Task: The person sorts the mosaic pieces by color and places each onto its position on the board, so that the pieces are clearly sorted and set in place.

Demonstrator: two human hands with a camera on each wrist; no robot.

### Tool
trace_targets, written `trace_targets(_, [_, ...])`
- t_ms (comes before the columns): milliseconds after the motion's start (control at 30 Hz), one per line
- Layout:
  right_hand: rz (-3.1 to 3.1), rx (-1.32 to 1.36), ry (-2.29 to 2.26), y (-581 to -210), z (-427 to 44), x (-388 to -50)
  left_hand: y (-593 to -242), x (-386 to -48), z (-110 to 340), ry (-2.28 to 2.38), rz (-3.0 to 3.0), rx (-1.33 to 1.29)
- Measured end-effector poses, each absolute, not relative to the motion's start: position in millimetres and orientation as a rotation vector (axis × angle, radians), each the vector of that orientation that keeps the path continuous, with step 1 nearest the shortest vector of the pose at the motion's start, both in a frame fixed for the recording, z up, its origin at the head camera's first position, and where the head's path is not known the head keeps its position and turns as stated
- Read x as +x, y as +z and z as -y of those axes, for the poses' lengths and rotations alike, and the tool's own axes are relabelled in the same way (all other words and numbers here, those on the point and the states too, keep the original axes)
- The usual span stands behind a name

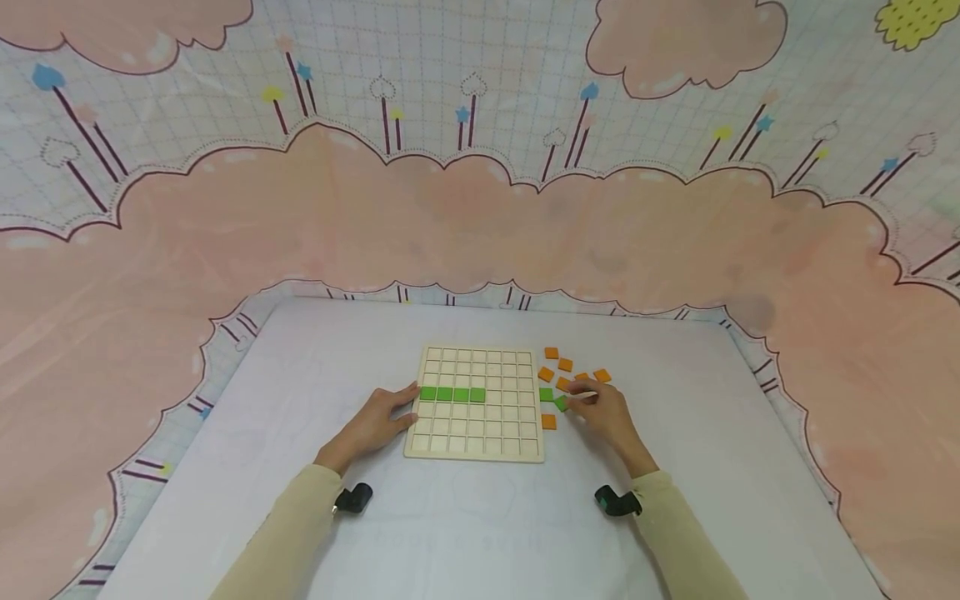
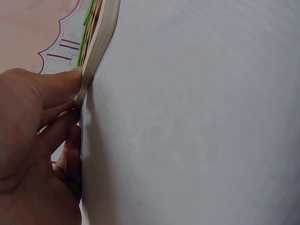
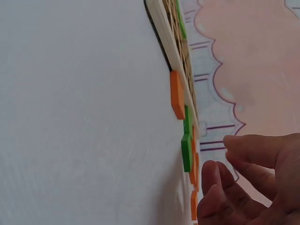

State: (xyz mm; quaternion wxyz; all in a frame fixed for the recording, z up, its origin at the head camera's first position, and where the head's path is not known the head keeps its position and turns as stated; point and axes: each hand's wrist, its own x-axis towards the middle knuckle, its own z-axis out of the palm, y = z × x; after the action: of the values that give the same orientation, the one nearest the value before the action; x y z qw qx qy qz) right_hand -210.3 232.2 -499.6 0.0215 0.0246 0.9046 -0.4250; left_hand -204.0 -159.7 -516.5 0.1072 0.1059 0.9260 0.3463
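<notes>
A person's two bare hands work well apart at a wooden grid board (image 1: 502, 425) lying flat on a white bench (image 1: 480, 525). The left hand (image 1: 378, 415) touches the board's left edge, its thumb and forefinger spread and resting against the wood rather than wrapped round it. Beside that edge, a row of green tiles (image 1: 461, 394), four in all, fills neighbouring squares partway down the grid. The right hand (image 1: 606, 412) is poised over loose pieces at the board's right side, thumb and fingers bent toward one another; whether a piece sits between the fingertips cannot be told. Just under it lie two loose green tiles (image 1: 546, 395), one close to the board's right edge and the other turned at an angle. Around them are scattered orange tiles (image 1: 551, 353), most toward the far side and one nearer the person. Pale sleeves (image 1: 281, 529) cover both arms, with dark devices (image 1: 618, 501) at the wrists. Behind the bench hangs a backdrop (image 1: 480, 221) of pink, scalloped cloud shapes.
</notes>
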Motion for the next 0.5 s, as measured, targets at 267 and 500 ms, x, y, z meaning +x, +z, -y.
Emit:
trace_targets(267, [-2.826,0.024,-1.17,-503,-235,-216,-515,-203,160,1.016,-2.724,0.314])
trace_targets(500, [-2.814,-0.02,-1.115,-506,-236,-222,-515,-203,159,1.022,-2.725,0.304])
